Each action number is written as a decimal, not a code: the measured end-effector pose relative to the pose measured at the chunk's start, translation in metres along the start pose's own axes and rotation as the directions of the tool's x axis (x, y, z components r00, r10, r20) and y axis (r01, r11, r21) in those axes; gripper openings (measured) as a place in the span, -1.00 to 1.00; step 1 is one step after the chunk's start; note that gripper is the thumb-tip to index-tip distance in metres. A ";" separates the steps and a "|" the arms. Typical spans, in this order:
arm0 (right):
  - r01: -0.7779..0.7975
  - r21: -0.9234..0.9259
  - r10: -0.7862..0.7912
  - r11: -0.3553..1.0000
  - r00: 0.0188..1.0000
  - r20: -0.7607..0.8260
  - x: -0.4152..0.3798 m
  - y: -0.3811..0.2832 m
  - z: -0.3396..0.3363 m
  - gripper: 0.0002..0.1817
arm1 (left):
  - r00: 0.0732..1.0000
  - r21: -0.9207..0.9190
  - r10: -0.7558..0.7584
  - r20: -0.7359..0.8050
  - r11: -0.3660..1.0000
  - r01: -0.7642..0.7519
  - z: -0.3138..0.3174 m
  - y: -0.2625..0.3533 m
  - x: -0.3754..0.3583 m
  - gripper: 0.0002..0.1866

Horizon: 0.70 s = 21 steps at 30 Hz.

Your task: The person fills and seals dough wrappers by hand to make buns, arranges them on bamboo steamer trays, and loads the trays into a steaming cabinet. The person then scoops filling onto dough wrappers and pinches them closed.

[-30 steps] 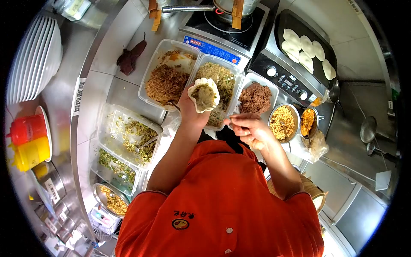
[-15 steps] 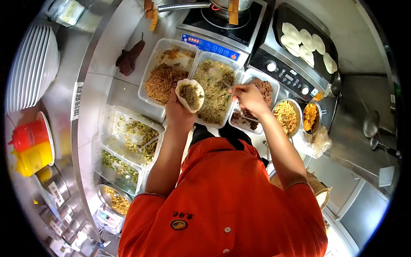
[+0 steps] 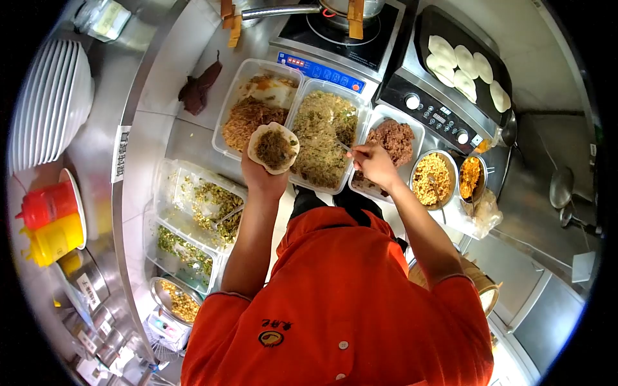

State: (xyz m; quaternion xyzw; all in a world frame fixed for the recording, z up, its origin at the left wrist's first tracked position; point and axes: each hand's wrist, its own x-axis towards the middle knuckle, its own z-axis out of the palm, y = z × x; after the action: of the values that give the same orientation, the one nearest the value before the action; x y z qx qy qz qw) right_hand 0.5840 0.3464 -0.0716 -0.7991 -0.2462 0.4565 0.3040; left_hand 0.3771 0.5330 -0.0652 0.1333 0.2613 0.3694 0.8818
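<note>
On the fingers of my left hand (image 3: 265, 179) rests a round dough wrapper (image 3: 274, 149), cupped around a mound of brownish-green filling. My hand is closed around its underside, just in front of the two larger tubs. My right hand (image 3: 375, 165) grips the thin handle of a spoon (image 3: 344, 147) over the right edge of the middle tub. The spoon's bowl is sunk in or hidden against the chopped greenish filling (image 3: 318, 138). Left of that, shredded brown filling (image 3: 248, 122) lies in another clear tub. Dark reddish minced filling (image 3: 393, 141) sits beyond my right hand.
Bowls of yellow chopped filling (image 3: 432, 179) and orange filling (image 3: 470, 177) stand at right. Flat dough pieces (image 3: 465, 58) lie on a griddle behind. An induction cooker (image 3: 335, 38) holds a pot. Tubs of chopped greens (image 3: 219, 206) stand at left, near stacked white plates (image 3: 51, 103).
My left hand has shifted slightly left, and the filled wrapper now faces upward more squarely. The spoon's bowl, seen in the middle tub before, has moved right and no longer shows clearly.
</note>
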 end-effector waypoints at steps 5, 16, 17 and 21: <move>0.039 0.342 -0.040 0.939 0.999 -0.003 -0.043 -0.021 -0.009 -0.68 | 0.997 -0.130 -0.057 0.057 0.989 0.064 -0.001 -0.013 0.005 -0.59; 0.553 -0.282 -0.620 0.784 0.670 -0.408 -0.085 -0.056 0.018 -0.74 | 0.951 -0.276 -0.299 0.075 0.910 0.308 0.023 -0.062 0.034 -0.54; 0.445 0.019 -0.420 0.895 0.858 -0.295 -0.083 -0.047 0.019 -0.76 | 0.956 -0.298 -0.279 0.091 0.908 0.294 0.026 -0.062 0.032 -0.54; -0.162 0.782 -0.007 0.602 0.978 0.208 -0.079 -0.049 0.013 -0.77 | 0.954 -0.285 -0.258 0.153 0.913 0.292 0.050 -0.059 0.018 -0.55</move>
State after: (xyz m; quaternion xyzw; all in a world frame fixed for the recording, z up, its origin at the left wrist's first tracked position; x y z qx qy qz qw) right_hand 0.5308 0.3308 0.0035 -0.5435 -0.0107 0.6048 0.5820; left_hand 0.4498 0.5030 -0.0556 -0.0217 0.1673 0.2693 0.9482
